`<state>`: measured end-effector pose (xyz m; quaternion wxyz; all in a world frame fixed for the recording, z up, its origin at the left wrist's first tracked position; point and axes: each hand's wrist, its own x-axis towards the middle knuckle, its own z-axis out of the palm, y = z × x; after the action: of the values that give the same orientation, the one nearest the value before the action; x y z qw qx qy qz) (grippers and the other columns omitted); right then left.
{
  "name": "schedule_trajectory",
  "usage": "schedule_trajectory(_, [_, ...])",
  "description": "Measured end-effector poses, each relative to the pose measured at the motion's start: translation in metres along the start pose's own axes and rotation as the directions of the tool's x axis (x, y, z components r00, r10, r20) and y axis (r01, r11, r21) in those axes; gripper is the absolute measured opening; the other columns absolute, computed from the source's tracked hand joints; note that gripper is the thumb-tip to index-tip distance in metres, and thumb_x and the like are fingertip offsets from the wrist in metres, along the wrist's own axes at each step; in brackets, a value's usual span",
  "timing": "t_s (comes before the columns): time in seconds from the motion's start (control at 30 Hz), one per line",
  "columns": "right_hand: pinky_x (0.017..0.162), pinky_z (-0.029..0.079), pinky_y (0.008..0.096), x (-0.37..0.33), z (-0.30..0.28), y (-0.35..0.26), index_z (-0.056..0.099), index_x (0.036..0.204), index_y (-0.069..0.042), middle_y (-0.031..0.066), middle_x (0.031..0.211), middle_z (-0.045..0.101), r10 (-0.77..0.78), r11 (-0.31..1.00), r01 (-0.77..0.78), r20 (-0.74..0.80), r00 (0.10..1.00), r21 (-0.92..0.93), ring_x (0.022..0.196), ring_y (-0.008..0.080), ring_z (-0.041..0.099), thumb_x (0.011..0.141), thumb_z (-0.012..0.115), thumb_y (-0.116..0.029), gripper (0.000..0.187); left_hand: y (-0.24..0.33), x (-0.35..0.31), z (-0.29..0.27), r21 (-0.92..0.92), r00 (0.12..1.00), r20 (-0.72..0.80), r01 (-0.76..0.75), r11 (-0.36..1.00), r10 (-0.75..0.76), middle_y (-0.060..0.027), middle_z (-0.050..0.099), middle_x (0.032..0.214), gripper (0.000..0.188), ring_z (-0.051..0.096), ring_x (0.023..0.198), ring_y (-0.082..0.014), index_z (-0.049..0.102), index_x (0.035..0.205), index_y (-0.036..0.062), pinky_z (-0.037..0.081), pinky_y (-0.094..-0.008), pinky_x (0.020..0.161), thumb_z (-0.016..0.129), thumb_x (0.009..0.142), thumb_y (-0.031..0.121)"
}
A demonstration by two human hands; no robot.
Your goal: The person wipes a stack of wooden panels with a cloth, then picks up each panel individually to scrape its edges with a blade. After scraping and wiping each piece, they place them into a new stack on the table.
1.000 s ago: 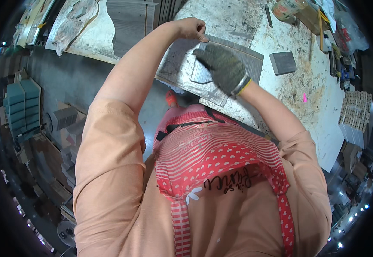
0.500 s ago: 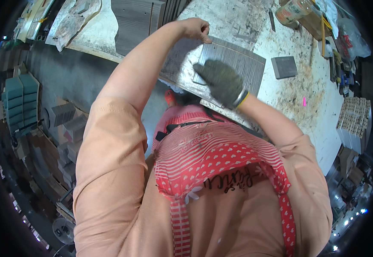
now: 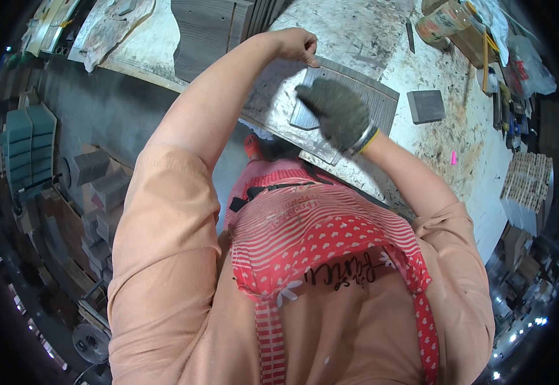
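Note:
A thin grey wood-grain panel (image 3: 382,101) lies flat near the table's front edge. My bare left hand (image 3: 300,46) reaches to its far left corner, the fingers curled and the tips pinching the edge there. My right hand (image 3: 338,117) wears a dark grey-green work glove with a yellow-edged cuff. It is over the middle of the panel, its thumb side toward the left. Motion smears the glove, and the fingers' undersides are hidden, so whether anything lies beneath them does not show.
Right of the panel sits a dark grey block (image 3: 425,106) on the stained white table (image 3: 414,151), with a small pink piece (image 3: 454,158) nearer. Larger grey boards (image 3: 205,35) stand at the back left. A plastic jar (image 3: 445,24) and bags crowd the far right. Stacked boxes (image 3: 109,192) occupy the left floor.
My gloved right hand has shifted slightly right over the panel. The left hand keeps its place at the corner.

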<state>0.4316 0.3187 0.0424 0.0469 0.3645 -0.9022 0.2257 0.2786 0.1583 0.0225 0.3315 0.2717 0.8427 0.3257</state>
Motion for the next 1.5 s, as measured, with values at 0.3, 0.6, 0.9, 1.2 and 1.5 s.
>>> schedule_trajectory(0.3, [0.095,0.044,0.0418,-0.013,0.012,0.011,0.050,0.131,-0.012,0.0157,0.118,0.058,0.000,0.997,0.003,-0.043,0.999,0.072,0.111,0.0336,0.055,0.085,0.045,-0.007,0.047,0.003,0.001,-0.002,0.034,1.000,0.021,-0.009,0.999,0.008,0.0028,0.047,0.062,0.038,0.041,0.064,-0.0111,0.048,0.070,0.0091,0.036,-0.0294,0.061,0.082,0.073,0.026])
schedule_trajectory(0.6, [0.095,0.043,0.0440,-0.018,0.002,-0.015,0.054,0.128,-0.013,0.0180,0.113,0.059,0.045,0.999,-0.049,0.191,0.981,0.018,0.110,0.0354,0.055,0.077,0.055,-0.005,0.052,0.006,0.000,-0.003,0.060,1.000,0.025,0.013,0.998,-0.014,0.0026,0.047,0.062,0.038,0.041,0.064,-0.0109,0.048,0.070,0.0094,0.037,-0.0298,0.061,0.081,0.074,0.027])
schedule_trajectory(0.9, [0.089,0.045,0.0419,-0.020,-0.010,-0.032,0.051,0.128,-0.011,0.0146,0.103,0.058,0.095,0.979,-0.145,0.311,0.946,0.143,0.102,0.0310,0.057,0.080,0.058,-0.010,0.048,0.002,0.001,-0.002,0.030,0.999,0.026,0.026,0.999,-0.027,0.0033,0.048,0.063,0.037,0.042,0.065,-0.0107,0.049,0.071,0.0097,0.037,-0.0293,0.061,0.082,0.073,0.027])
schedule_trajectory(1.2, [0.074,0.050,0.0364,-0.005,-0.011,-0.018,0.054,0.120,-0.005,0.0105,0.093,0.060,-0.038,0.972,0.081,0.194,0.980,-0.219,0.084,0.0253,0.060,0.085,0.049,-0.007,0.035,-0.001,0.002,-0.003,0.015,1.000,0.016,-0.011,1.000,0.011,0.0036,0.048,0.063,0.036,0.041,0.065,-0.0094,0.049,0.070,0.0100,0.037,-0.0282,0.060,0.082,0.073,0.024])
schedule_trajectory(1.5, [0.077,0.049,0.0395,-0.034,-0.004,-0.045,0.058,0.108,-0.009,0.0145,0.090,0.060,0.357,0.791,-0.311,0.016,0.934,0.527,0.085,0.0289,0.063,0.090,0.052,-0.016,0.021,0.006,0.002,-0.005,0.001,1.000,0.012,0.013,1.000,-0.013,0.0035,0.048,0.063,0.035,0.041,0.065,-0.0093,0.049,0.069,0.0088,0.037,-0.0283,0.062,0.082,0.073,0.020])
